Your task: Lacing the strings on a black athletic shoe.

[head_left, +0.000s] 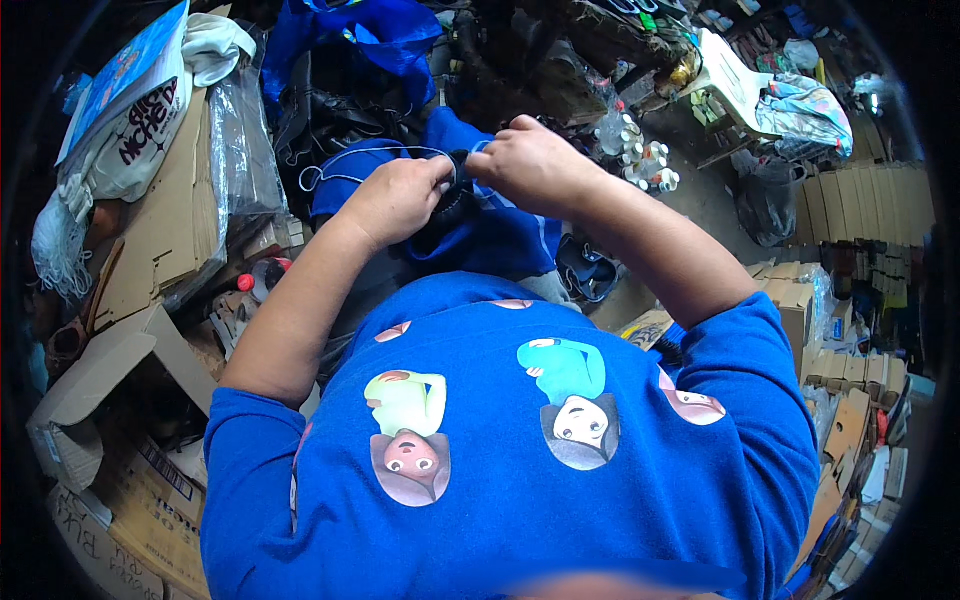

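Observation:
My left hand (402,198) is closed in a pinch, its fingertips at a thin white cord (365,152). The cord loops out to the left and runs back between my hands. My right hand (530,168) is closed too, just right of the left one, with a short bit of cord showing at its fingertips. Below and between them sits a dark piece with a ridged edge (455,207), perhaps a shoe; my left hand partly hides it. Blue cloth (510,240) lies under it across my lap.
Flattened cardboard (165,250) and a white printed bag (150,140) stand at the left. A black shoe (588,270) lies right of the cloth. Several small white bottles (648,160) stand beyond, near a white chair (725,85). Stacked cardboard pieces (865,205) fill the right.

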Demonstrator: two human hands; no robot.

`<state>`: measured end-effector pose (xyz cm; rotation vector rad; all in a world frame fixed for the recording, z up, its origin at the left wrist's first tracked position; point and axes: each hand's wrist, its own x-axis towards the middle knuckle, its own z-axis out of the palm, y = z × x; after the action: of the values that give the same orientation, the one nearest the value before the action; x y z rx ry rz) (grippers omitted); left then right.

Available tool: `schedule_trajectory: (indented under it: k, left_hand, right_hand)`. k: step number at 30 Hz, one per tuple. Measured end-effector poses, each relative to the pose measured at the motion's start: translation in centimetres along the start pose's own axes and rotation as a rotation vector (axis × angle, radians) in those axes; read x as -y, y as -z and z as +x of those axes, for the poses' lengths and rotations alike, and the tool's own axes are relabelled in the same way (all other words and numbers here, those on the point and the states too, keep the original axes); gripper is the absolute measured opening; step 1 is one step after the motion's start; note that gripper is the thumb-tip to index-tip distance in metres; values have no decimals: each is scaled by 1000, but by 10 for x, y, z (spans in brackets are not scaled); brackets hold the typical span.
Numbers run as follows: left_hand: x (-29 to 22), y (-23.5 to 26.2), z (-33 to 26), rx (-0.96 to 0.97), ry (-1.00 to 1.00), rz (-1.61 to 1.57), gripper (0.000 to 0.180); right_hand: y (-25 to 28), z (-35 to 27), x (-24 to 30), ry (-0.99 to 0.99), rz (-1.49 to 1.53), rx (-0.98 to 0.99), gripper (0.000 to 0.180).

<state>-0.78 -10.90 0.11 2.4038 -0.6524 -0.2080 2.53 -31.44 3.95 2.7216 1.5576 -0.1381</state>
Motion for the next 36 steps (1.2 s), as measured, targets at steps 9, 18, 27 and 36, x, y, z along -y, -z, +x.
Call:
schedule_trajectory:
  k: [9, 18, 27, 36]
  left_hand:
    - [35, 16, -50, -143, -79, 162, 8]
    - [3, 71, -50, -373, -133, -1118, 9]
    - [20, 53, -72, -122, 46, 128, 16]
    - [212, 276, -277, -780, 947, 618, 38]
  right_hand:
    - [-20, -24, -40, -43, 71, -23, 11]
    - [-1, -5, -43, -339, 1825, -565, 25]
    - [-7, -39, -28, -307, 723, 90, 29]
    - [-58, -305, -185, -1223, 283, -142, 24]
